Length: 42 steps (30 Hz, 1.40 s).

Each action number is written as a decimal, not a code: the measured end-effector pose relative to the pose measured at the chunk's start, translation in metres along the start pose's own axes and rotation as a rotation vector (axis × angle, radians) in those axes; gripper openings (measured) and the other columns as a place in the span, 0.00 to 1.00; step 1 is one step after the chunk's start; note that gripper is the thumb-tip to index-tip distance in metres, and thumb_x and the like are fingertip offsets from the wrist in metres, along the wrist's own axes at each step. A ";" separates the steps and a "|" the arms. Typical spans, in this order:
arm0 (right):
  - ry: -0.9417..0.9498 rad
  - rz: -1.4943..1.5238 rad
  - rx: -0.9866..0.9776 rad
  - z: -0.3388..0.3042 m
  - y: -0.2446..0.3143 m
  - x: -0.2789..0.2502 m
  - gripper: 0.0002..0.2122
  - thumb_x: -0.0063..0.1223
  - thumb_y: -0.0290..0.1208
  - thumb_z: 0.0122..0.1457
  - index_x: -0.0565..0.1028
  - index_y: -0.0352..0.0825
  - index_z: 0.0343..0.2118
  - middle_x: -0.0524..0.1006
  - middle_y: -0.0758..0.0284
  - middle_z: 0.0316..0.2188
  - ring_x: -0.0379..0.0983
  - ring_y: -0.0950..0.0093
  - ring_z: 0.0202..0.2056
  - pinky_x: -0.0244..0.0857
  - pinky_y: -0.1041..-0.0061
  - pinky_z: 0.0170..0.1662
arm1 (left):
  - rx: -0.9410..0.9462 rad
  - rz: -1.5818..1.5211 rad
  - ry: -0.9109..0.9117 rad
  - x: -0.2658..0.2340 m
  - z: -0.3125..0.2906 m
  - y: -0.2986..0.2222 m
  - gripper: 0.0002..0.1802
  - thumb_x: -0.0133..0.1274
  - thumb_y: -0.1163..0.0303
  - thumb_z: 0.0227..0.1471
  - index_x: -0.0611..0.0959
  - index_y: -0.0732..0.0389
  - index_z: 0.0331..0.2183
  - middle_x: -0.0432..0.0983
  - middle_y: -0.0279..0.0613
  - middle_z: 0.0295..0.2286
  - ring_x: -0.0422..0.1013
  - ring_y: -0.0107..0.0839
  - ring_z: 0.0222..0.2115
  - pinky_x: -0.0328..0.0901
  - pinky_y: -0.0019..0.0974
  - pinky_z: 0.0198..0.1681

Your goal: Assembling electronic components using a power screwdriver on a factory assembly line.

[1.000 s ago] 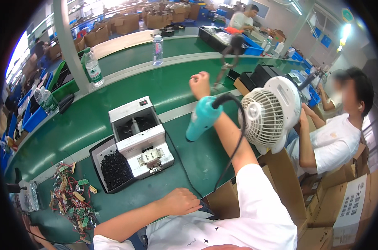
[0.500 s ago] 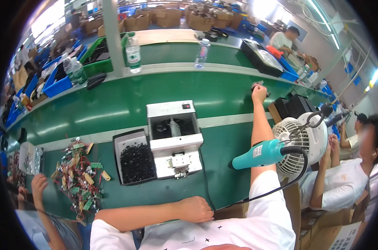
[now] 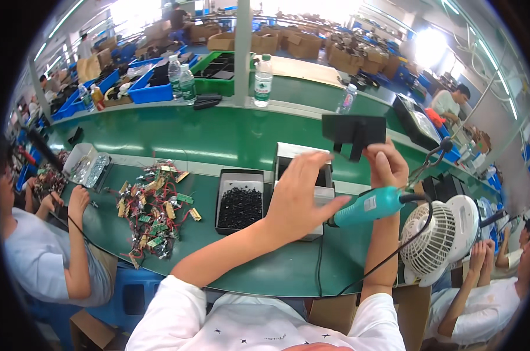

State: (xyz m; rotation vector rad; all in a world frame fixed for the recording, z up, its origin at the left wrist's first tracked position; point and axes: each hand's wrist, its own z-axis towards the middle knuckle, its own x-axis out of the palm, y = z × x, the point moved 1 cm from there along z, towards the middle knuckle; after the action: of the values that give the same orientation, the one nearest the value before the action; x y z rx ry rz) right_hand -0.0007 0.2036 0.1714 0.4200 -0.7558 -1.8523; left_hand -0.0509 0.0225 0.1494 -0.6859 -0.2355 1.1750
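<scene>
A flat black plastic part (image 3: 355, 127) with a bracket-like piece jutting down is held up above the bench. Fingers and thumb of my right hand (image 3: 389, 167) pinch its lower right edge. My left hand (image 3: 300, 196) reaches across to the right with its fingers apart and slightly blurred, short of the black part. It covers much of the white bench machine (image 3: 294, 151). A teal electric screwdriver (image 3: 367, 207) hangs in front of my right forearm. Left of the machine, a tray (image 3: 218, 219) holds many small black screws (image 3: 241, 206).
A heap of wired circuit boards (image 3: 157, 213) lies on the green bench (image 3: 218, 286). A white fan (image 3: 432, 237) stands at the right. Bottles, including one clear bottle (image 3: 263, 82), line the ledge behind. People sit working on both sides, one at left (image 3: 48, 251).
My right hand has come back from the far right of the bench with the black part raised. My left hand has lifted off the near edge and opened. The view has swung right.
</scene>
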 end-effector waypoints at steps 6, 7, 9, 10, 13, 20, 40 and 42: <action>0.213 0.013 0.009 -0.008 0.010 0.014 0.13 0.54 0.30 0.51 0.74 0.29 0.39 0.69 0.60 0.44 0.66 0.69 0.44 0.59 0.73 0.49 | 0.185 0.390 -0.146 -0.008 0.017 0.022 0.11 0.55 0.75 0.46 0.74 0.67 0.35 0.75 0.43 0.29 0.69 0.33 0.24 0.65 0.30 0.31; 0.113 -0.092 -0.049 -0.007 0.013 0.021 0.15 0.55 0.31 0.50 0.73 0.29 0.40 0.69 0.60 0.44 0.66 0.69 0.44 0.59 0.72 0.49 | 0.184 0.387 -0.141 -0.010 0.017 0.021 0.11 0.55 0.75 0.46 0.74 0.67 0.35 0.75 0.43 0.29 0.69 0.33 0.24 0.65 0.30 0.31; -0.090 -0.302 -0.163 -0.006 0.015 0.034 0.20 0.58 0.34 0.48 0.72 0.30 0.43 0.68 0.61 0.45 0.66 0.68 0.43 0.58 0.70 0.50 | -0.493 -0.722 -0.081 -0.013 0.016 0.021 0.07 0.47 0.72 0.56 0.73 0.67 0.33 0.75 0.44 0.28 0.73 0.34 0.25 0.68 0.28 0.32; 0.016 -0.259 -0.169 -0.002 0.008 0.036 0.23 0.60 0.35 0.46 0.70 0.30 0.46 0.68 0.61 0.46 0.66 0.68 0.44 0.57 0.70 0.50 | -0.573 -0.882 -0.077 -0.017 0.019 0.017 0.08 0.44 0.71 0.57 0.73 0.66 0.33 0.76 0.44 0.29 0.74 0.34 0.27 0.69 0.30 0.34; 0.292 -0.277 -0.133 -0.007 -0.010 0.025 0.28 0.63 0.34 0.44 0.67 0.31 0.49 0.68 0.62 0.47 0.65 0.70 0.44 0.57 0.72 0.51 | -0.777 -1.296 -0.128 -0.023 0.024 0.014 0.09 0.43 0.69 0.59 0.73 0.64 0.32 0.76 0.43 0.29 0.74 0.32 0.27 0.70 0.31 0.34; 0.292 0.034 0.134 -0.036 -0.006 0.034 0.28 0.61 0.26 0.46 0.64 0.31 0.51 0.69 0.62 0.45 0.65 0.71 0.46 0.57 0.76 0.52 | -0.763 -1.730 0.202 -0.038 0.032 0.021 0.07 0.46 0.69 0.57 0.74 0.62 0.32 0.75 0.41 0.27 0.72 0.31 0.27 0.68 0.31 0.36; 0.358 -0.103 0.168 -0.035 0.007 0.055 0.45 0.60 0.21 0.44 0.43 0.32 0.63 0.56 0.55 0.59 0.63 0.63 0.54 0.58 0.70 0.55 | -0.265 -0.575 0.222 -0.031 0.018 0.010 0.08 0.52 0.74 0.46 0.69 0.60 0.22 0.63 0.31 0.20 0.55 0.22 0.21 0.54 0.24 0.26; 0.354 -0.122 0.218 -0.038 0.009 0.056 0.45 0.60 0.21 0.44 0.43 0.32 0.63 0.56 0.55 0.59 0.63 0.63 0.54 0.57 0.70 0.55 | -0.315 -0.495 0.230 -0.031 0.018 0.005 0.08 0.50 0.76 0.46 0.68 0.59 0.21 0.62 0.31 0.20 0.54 0.22 0.22 0.52 0.24 0.27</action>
State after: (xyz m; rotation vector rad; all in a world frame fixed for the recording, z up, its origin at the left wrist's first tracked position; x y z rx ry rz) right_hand 0.0060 0.1381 0.1525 0.9250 -0.7001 -1.7468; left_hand -0.0763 0.0021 0.1662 -0.9657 -0.3757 0.5838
